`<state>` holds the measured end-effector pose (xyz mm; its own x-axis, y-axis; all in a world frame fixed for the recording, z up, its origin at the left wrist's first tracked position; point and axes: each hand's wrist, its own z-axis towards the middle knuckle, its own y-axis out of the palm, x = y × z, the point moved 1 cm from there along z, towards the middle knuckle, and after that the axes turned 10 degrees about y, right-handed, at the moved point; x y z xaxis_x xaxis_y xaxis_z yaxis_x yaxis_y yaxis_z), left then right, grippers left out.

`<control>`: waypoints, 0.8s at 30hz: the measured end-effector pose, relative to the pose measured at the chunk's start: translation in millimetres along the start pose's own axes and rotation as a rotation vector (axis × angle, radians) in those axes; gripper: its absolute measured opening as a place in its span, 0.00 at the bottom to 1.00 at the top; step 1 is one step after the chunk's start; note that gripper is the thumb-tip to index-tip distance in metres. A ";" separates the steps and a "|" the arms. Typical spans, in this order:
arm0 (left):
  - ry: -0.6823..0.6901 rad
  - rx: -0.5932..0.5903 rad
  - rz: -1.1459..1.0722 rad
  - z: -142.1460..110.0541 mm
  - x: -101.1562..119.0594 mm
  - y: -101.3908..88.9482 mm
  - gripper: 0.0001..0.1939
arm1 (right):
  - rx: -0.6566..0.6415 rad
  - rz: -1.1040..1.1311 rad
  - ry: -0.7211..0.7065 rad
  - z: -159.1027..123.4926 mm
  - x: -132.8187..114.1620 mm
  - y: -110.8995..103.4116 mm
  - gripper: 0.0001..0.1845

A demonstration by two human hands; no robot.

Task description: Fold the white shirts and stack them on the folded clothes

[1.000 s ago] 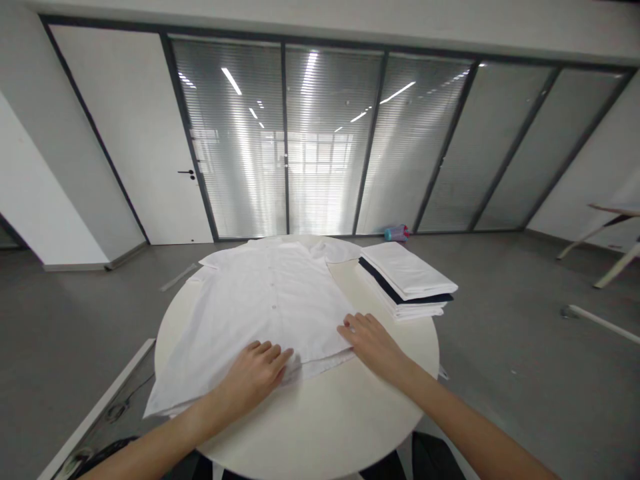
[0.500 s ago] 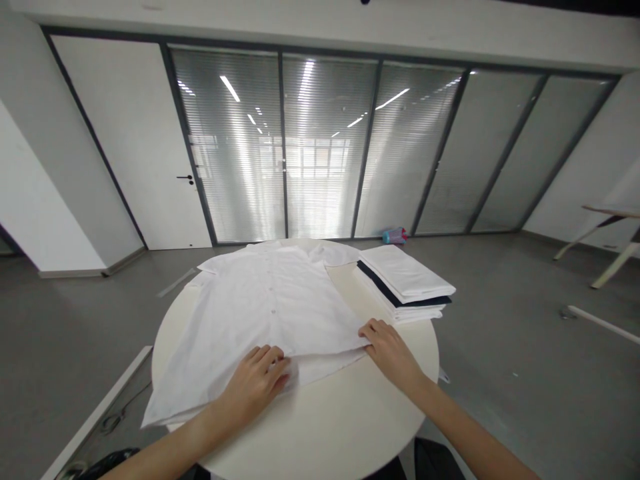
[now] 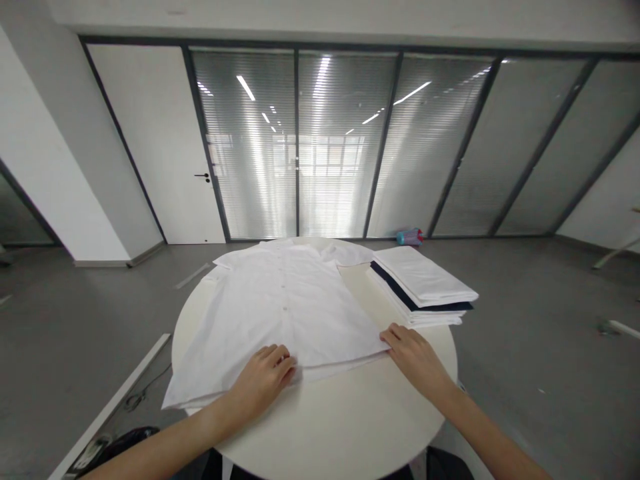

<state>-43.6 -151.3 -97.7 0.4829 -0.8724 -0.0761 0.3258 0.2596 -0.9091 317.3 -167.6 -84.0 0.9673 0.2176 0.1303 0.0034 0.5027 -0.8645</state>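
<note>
A white button-up shirt (image 3: 250, 313) lies spread face up, its collar end at the far side and its hem towards me. My left hand (image 3: 270, 377) is closed at the middle of the hem, fingers curled on the front layer's edge. At the hem's right corner, my right hand (image 3: 413, 353) pinches the fabric between thumb and fingers. A strip of the back layer shows just below the front hem. The shirt's lower left corner hangs past the table edge.
The shirt rests on a round cream table (image 3: 350, 420). A stack of folded clothes (image 3: 425, 277), white with one dark layer, sits at the right. Beyond are glass partitions with blinds (image 3: 330, 167) and a white door (image 3: 160, 147). A white strip (image 3: 120, 400) lies on the floor at left.
My view has turned a little left. The front hem has come down closer to the back layer's edge, narrowing the strip between them. Both hands stay on the hem.
</note>
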 end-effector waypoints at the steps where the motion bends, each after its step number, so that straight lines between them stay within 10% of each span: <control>1: 0.000 -0.007 -0.007 -0.7 0.2 0.4 0.06 | -0.002 0.002 -0.007 -1.2 1.0 1.9 0.16; 17: -0.015 -0.141 -0.226 9.6 1.2 -32.9 0.09 | -0.256 0.306 0.031 9.4 -13.4 -36.4 0.07; 24: -0.164 -0.014 -0.177 55.1 -109.2 -50.6 0.15 | -0.167 0.373 -0.002 100.9 -39.9 -12.0 0.16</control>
<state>-68.1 -46.3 -20.8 0.5449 -0.8248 0.1511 0.4066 0.1023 -0.9079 253.0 -97.8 -29.9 0.9093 0.3611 -0.2067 -0.3068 0.2462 -0.9194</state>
